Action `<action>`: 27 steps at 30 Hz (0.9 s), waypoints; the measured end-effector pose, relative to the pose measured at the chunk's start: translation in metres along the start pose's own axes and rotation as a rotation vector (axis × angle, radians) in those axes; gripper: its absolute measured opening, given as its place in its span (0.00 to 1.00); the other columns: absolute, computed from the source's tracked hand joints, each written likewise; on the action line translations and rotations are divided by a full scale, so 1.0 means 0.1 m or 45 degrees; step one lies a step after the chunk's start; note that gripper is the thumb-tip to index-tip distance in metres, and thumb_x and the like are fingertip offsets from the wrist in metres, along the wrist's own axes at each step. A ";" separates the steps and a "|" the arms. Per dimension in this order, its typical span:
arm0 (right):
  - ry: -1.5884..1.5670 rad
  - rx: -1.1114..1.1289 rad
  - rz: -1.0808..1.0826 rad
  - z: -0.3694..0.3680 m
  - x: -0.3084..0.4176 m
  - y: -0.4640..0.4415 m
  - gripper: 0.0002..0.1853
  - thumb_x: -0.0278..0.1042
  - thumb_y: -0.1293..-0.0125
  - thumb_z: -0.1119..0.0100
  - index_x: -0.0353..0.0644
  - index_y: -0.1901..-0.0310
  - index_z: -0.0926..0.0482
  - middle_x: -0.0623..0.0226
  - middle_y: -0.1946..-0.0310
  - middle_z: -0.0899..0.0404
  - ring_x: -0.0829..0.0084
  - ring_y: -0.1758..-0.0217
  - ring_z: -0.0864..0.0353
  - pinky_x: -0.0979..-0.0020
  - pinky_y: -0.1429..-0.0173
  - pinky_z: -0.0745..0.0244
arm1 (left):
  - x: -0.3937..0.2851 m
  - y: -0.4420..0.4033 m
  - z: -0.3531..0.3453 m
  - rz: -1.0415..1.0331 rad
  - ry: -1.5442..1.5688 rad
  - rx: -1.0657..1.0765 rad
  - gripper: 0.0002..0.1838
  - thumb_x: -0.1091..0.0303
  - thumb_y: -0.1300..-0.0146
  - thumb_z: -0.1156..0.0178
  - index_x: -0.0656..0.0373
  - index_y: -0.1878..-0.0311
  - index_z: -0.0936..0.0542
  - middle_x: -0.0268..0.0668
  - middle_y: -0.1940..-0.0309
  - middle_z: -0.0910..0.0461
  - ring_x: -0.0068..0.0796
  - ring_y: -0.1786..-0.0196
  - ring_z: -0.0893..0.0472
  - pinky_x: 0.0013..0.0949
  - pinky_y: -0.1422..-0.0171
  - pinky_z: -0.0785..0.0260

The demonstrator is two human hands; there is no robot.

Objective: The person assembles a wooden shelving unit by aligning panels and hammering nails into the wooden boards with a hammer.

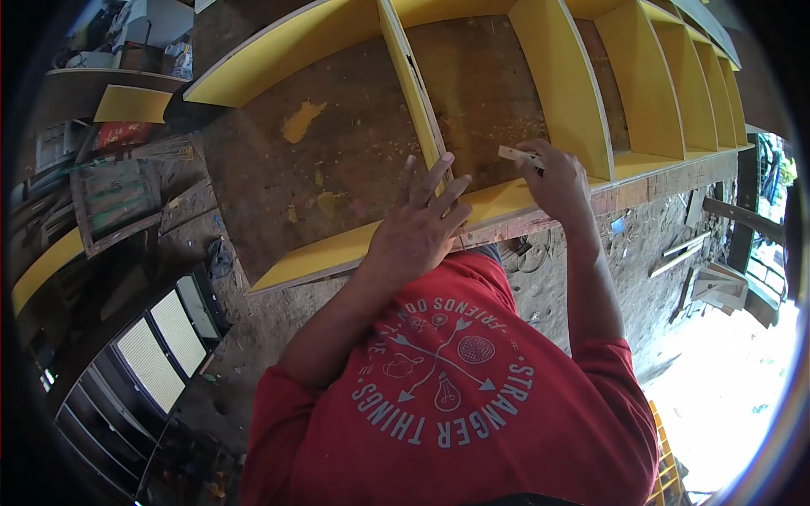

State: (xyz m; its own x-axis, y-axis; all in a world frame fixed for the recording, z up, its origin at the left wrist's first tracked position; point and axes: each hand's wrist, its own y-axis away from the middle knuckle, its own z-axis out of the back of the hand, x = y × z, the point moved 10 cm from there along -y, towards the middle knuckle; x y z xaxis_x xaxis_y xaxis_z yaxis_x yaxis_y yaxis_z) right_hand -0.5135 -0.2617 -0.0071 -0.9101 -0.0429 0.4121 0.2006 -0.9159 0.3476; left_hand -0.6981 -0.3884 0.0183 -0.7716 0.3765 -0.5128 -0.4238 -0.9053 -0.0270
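Note:
A long yellow shelf frame (561, 84) with several upright dividers lies across a brown, paint-spotted tabletop (337, 169). My left hand (422, 221) rests with spread fingers at the front end of one divider (413, 93), where it meets the front board. Dark gaps show along that divider's top edge. To its right, my right hand (557, 181) is closed around a small pale flat piece (515, 155), held just above the frame's front board (498, 201). Most of the piece is hidden by my fingers, so its exact kind is unclear.
An old green-panelled frame (114, 198) and wood scraps lie at the left. Below them stands a dark cabinet with pale woven panels (152, 358). Wood offcuts (717, 287) lie on the dirt floor at the right. Yellow curved boards (131, 104) sit at far left.

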 end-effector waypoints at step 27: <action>-0.420 -0.260 -0.835 -1.46 -2.40 0.77 0.42 0.47 0.31 0.30 0.48 0.19 0.39 0.37 0.36 0.16 0.48 0.42 0.09 0.41 0.33 0.20 | 0.19 0.13 0.07 0.141 0.164 -0.065 0.60 0.67 0.43 0.21 0.53 0.11 0.47 0.47 0.10 0.49 0.56 0.10 0.47 0.56 0.08 0.49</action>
